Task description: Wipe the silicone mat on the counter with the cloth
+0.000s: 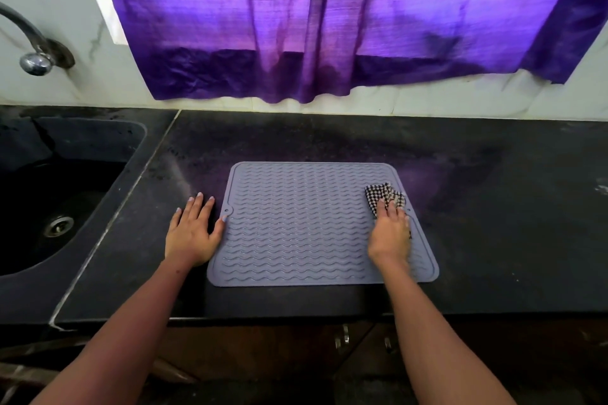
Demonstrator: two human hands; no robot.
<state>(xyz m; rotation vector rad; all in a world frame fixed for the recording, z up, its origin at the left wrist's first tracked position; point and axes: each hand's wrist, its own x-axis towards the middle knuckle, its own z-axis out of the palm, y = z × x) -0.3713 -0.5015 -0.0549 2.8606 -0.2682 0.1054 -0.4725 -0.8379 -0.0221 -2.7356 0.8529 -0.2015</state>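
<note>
— Right hand [390, 233] first: where is it?
— Flat on the cloth [385, 196], fingers fairly straight, pressing it onto the mat [302, 223] at the right edge, about midway along that side. It looks like pressing, not gripping.
— And the mat?
— It lies flat on the tabletop [493, 207], long axis left to right. Nearly all its ribbed surface stretches leftward from the cloth.
— So the stroke goes left?
— I'd judge so, across toward the other hand.
— Left hand [194, 233]?
— Open, palm down on the tabletop just beside the mat's left edge, thumb touching the rim, holding nothing. Likely steadying the mat. Sink [65, 194] farther left.
</note>
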